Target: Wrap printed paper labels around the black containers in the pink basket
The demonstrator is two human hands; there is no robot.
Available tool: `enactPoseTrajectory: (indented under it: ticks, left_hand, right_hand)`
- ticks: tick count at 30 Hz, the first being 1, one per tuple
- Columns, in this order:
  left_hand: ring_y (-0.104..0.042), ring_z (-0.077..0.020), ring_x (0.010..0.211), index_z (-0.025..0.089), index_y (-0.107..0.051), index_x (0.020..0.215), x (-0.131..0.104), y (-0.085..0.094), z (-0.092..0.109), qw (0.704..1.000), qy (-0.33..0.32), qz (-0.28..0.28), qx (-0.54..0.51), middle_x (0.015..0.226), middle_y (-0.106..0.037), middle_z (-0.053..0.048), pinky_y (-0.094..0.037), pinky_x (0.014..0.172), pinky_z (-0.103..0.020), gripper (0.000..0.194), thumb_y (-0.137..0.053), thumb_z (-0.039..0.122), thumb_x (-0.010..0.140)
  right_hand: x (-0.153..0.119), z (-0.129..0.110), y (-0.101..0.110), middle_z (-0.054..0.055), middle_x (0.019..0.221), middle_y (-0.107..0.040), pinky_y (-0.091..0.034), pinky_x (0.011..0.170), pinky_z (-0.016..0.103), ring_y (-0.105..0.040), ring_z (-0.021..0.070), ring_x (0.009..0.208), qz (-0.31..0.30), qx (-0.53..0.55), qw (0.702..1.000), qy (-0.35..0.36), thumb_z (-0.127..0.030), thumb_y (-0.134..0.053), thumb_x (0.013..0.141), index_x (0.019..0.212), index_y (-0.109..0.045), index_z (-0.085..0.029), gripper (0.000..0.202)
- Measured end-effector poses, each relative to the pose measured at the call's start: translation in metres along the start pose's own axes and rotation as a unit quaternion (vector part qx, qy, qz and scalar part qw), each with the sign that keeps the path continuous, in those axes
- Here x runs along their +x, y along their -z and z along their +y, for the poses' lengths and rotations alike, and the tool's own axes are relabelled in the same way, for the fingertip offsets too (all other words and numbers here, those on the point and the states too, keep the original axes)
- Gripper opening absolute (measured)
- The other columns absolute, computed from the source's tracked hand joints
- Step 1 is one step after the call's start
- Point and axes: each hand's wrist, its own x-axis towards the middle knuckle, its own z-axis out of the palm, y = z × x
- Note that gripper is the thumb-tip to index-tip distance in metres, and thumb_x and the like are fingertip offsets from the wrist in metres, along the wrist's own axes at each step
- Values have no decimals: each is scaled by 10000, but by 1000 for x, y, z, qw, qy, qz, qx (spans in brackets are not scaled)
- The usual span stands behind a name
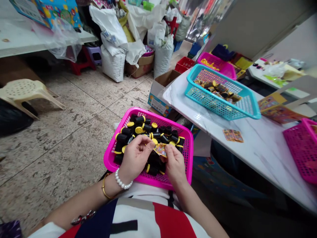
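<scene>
A pink basket (189,155) rests on my lap, filled with small black containers (147,128) with yellow lids. Above it, a colourful orange and yellow sticker piece (160,149) is stretched between my hands. My left hand (138,155) pinches near its left end, thumb and forefinger together. The fingers of my right hand (175,162) are closed on its right end. On the white table to the right lie flat sticker sheets (233,135), and a blue basket (223,110) holds several containers with dark, patterned wraps (220,88).
Another pink basket (297,152) is at the table's right edge (267,158). An open cardboard box (158,99) stands beside the table. White sacks (113,61) sit on the floor ahead, and a cream stool (24,89) is at the left.
</scene>
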Motion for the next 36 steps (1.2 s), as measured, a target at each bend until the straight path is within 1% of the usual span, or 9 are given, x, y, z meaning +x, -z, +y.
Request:
enactPoseTrajectory:
  ticks: [8, 14, 23, 27, 29, 31, 33, 34, 36]
  left_hand:
    - [-550, -118, 649, 166, -699, 810, -14, 4, 7, 995, -79, -1, 68, 745, -617, -30, -428, 576, -219, 165, -599, 283, 869]
    - [-575, -132, 683, 186, -709, 885, -15, 4, 12, 995, -66, 34, 61, 836, -643, -49, -455, 596, -232, 128, -623, 274, 848]
    - [-558, -129, 646, 193, -732, 809, -15, 3, 7, 992, -88, 13, 92, 787, -639, -51, -431, 556, -235, 79, -692, 256, 785]
    - [-601, -146, 726, 188, -740, 776, -15, 7, 5, 997, -45, 0, 58, 841, -666, -63, -474, 619, -232, 89, -718, 273, 759]
    - [-583, -125, 622, 181, -734, 748, -14, 12, 5, 999, 21, -9, 32, 730, -658, -41, -460, 545, -217, 115, -717, 294, 757]
    - [-474, -85, 440, 176, -725, 761, -12, 19, 6, 995, 99, -18, 3, 547, -582, 8, -370, 408, -196, 159, -699, 333, 770]
    - [-376, -62, 356, 171, -721, 792, -9, 25, 7, 989, 148, -13, -22, 441, -492, 45, -282, 343, -183, 195, -687, 362, 777]
    - [-363, -56, 347, 166, -719, 800, -7, 27, 8, 987, 158, -9, -31, 423, -473, 52, -266, 337, -177, 206, -692, 368, 773]
    - [-364, -45, 346, 155, -710, 813, -2, 30, 8, 984, 169, -7, -52, 422, -474, 56, -254, 339, -162, 218, -710, 366, 759]
  right_hand:
    - [-6, -2, 2, -19, 669, -488, -345, 573, 253, -439, 126, 613, 26, -151, 979, 136, -411, -432, 959, 698, -495, -197, 344]
    - [-6, 2, 3, -13, 677, -460, -350, 604, 275, -453, 136, 641, 26, -205, 962, 179, -341, -426, 969, 655, -440, -204, 343]
    - [-6, 5, -2, 1, 715, -486, -388, 652, 288, -487, 150, 694, 3, -229, 945, 233, -242, -442, 961, 708, -489, -208, 260]
    - [-8, 3, -3, 35, 837, -561, -426, 735, 314, -533, 173, 809, -47, -233, 937, 255, -210, -463, 945, 846, -559, -204, 138]
    - [-4, -2, 1, 35, 847, -578, -438, 738, 316, -551, 174, 811, -93, -227, 935, 257, -220, -484, 936, 864, -573, -203, 115]
    - [7, -8, 8, 20, 800, -589, -447, 698, 302, -562, 163, 749, -147, -230, 930, 248, -237, -466, 947, 846, -578, -209, 154]
    - [26, -15, 15, 19, 795, -611, -453, 700, 304, -570, 167, 744, -162, -276, 910, 262, -245, -464, 947, 864, -586, -214, 151]
    - [38, -17, 18, 31, 832, -630, -454, 733, 317, -574, 182, 784, -159, -324, 888, 285, -233, -477, 936, 896, -592, -213, 124]
    - [63, -20, 19, 74, 935, -654, -436, 809, 354, -562, 222, 879, -164, -451, 808, 341, -174, -516, 895, 972, -603, -198, 119]
